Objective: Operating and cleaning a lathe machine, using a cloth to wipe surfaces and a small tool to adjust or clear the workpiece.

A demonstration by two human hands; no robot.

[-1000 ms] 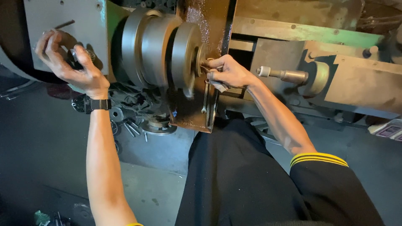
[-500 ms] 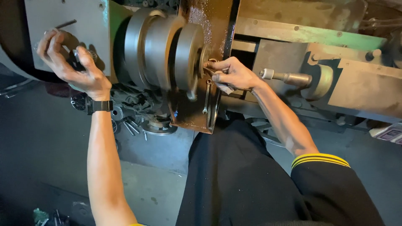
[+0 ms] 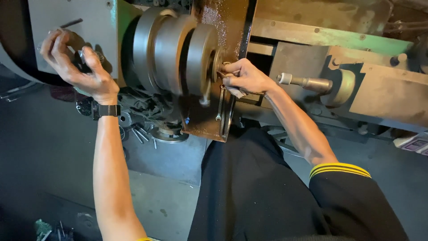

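I see no packages or labels near the work; only a pale boxy thing [image 3: 412, 143] cut off at the right edge, too little of it showing to name. My left hand [image 3: 78, 67], upper left of the frame, is curled around a dark control knob [image 3: 91, 57] on the grey machine panel [image 3: 49, 27], fingers spread and partly closed on it. My right hand [image 3: 245, 76], centre top, is clenched on a small piece [image 3: 234, 91] held against the face of the stepped steel chuck [image 3: 178, 53]; the fingers hide what the piece is. The chuck's rim is blurred. Behind it stands a rusty brown plate [image 3: 223, 27], its lower edge ending just above my dark-clad lap. Right of my wrist a tailstock spindle [image 3: 305, 82] points toward the hand, close by. Loose bolts and tools [image 3: 142, 131] lie in shadow below the chuck, hard to sort out. The floor [image 3: 40, 147] at left offers open room.
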